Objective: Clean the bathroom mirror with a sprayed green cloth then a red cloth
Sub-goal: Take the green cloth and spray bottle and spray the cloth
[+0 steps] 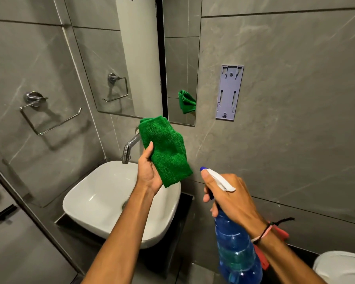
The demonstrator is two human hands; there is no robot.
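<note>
Walls: grey tiled walls point(275, 99) are seen meeting at a corner behind the basin.
Mirror point(131, 58): it is mounted upright above the basin, up and ahead of both hands; the folded cloth is reflected near its lower right edge.
Basin point(86, 193): a white bowl is set below the mirror, with a chrome tap point(129, 147) over it.
Wall bracket point(229, 92): a pale plastic plate is fixed just right of the mirror.
Spray bottle point(237, 249): a blue bottle with a white head is held nearly upright; its nozzle is turned left and upward toward the cloth.
Green cloth point(166, 152): it is folded and held up in the air over the basin's right rim, its long axis running upward and slightly left; the mirror's lower edge lies just above it.
Red cloth point(260, 255): a red piece is seen behind the right forearm; how it is held cannot be told.
Left hand point(149, 171): it is closed around the cloth's lower left edge, thumb on the front.
Right hand point(232, 197): it is wrapped round the bottle's neck, a finger lying along the spray head.
Deciding relation: the cloth lies left of and above the nozzle, near but apart; the left hand is the nearer to the mirror.
Step judged: the cloth is probably about to be sprayed.
</note>
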